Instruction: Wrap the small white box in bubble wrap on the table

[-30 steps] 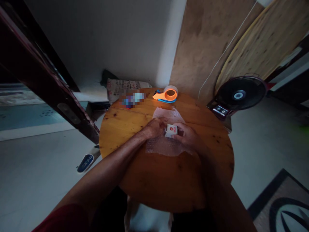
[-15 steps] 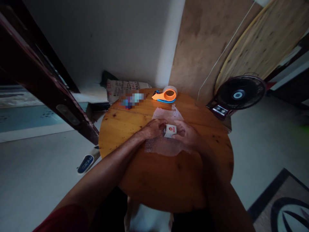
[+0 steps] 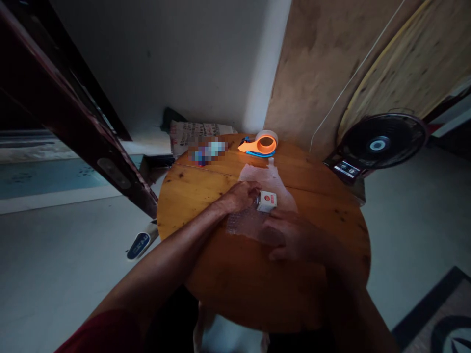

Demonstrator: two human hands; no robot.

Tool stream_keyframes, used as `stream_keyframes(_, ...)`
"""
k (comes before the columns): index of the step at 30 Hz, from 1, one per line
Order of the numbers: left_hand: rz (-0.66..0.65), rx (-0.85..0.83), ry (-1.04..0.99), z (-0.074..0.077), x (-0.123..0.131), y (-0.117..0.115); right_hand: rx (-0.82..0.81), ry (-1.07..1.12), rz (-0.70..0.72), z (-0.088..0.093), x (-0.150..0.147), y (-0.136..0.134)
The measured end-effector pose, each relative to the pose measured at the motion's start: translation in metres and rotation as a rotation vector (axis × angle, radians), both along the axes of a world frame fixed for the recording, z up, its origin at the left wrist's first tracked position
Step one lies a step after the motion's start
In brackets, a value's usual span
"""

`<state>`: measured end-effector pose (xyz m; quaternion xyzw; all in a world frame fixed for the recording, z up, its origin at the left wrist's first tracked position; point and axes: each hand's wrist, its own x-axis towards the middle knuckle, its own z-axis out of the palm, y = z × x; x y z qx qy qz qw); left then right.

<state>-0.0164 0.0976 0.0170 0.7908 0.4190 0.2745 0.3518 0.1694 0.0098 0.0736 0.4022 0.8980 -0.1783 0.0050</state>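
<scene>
A small white box (image 3: 267,201) with a red mark sits on a sheet of bubble wrap (image 3: 253,171) on the wooden table. My left hand (image 3: 241,197) is at its left side, fingers curled against the box; the fingertips are partly hidden. Lower right of the box, my right hand (image 3: 294,235) is over the front part of the wrap. Its thumb and fingers are apart, a little blurred, and nothing shows between them.
Beyond the wrap lies an orange tape dispenser (image 3: 259,144) with a roll of tape. A pixelated item (image 3: 208,152) lies at the table's back left. To the right of the round table (image 3: 206,181) stands a black fan (image 3: 379,142). A wall rises behind.
My right hand has let go of the box and moved down and toward me, over the front of the wrap. The left hand stays beside the box. The whole view has shifted slightly.
</scene>
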Motion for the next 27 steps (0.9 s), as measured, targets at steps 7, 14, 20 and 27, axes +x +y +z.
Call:
stream_keyframes(7, 0.006, 0.004, 0.004, 0.001, 0.000, 0.000, 0.017, -0.098, 0.001, -0.016, 0.000, 0.004)
stream_keyframes(14, 0.063, 0.021, -0.091, 0.001, 0.003, 0.001, 0.078, 0.129, -0.136, -0.023, 0.006, 0.012)
stream_keyframes(20, -0.034, -0.025, -0.291, 0.018, 0.000, -0.007, 0.208, 0.297, -0.346, -0.019, 0.012, 0.018)
stream_keyframes(27, -0.213, 0.141, -0.163, 0.019, -0.001, -0.010, 0.359, 0.432, -0.489, -0.028, 0.012, 0.025)
